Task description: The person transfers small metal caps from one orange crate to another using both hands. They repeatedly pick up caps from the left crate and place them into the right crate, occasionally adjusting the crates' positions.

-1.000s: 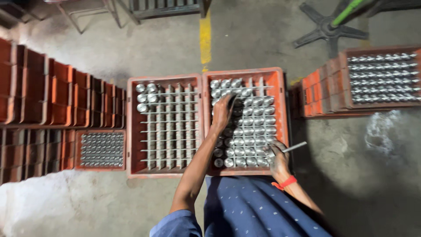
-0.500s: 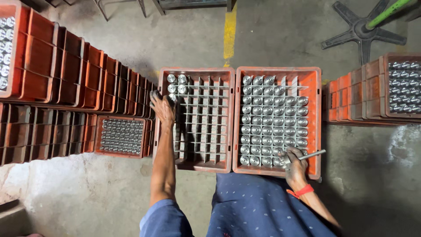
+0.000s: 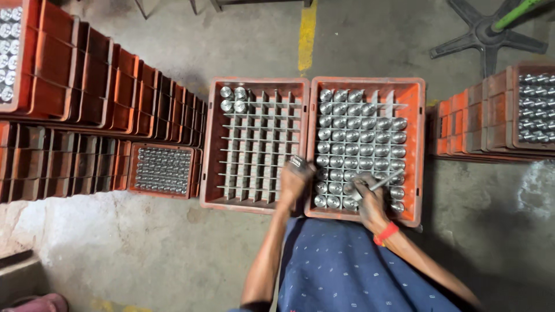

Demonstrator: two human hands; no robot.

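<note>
L hand (image 3: 295, 180) btwn crate edges (image 3: 309, 144)

two orange crates side by side on a concrete floor (image 3: 173, 254), left crate (image 3: 254, 144) nearly bare with four metal cylinders (image 3: 233, 99) in its far corner, right crate (image 3: 365, 147) almost full, left hand (image 3: 296, 179) gripping one shiny cylinder (image 3: 298, 162) between the crates, right hand (image 3: 370, 199) on the near row holding a thin metal rod (image 3: 386, 181)

Two orange plastic crates, rectangular, gridded inside, side by side at centre: left crate (image 3: 255, 144) nearly empty, right crate (image 3: 366, 149) mostly filled. Stacked orange crates (image 3: 87, 86) at left; more (image 3: 491, 115) at right. No labels, signs, screens.
</note>
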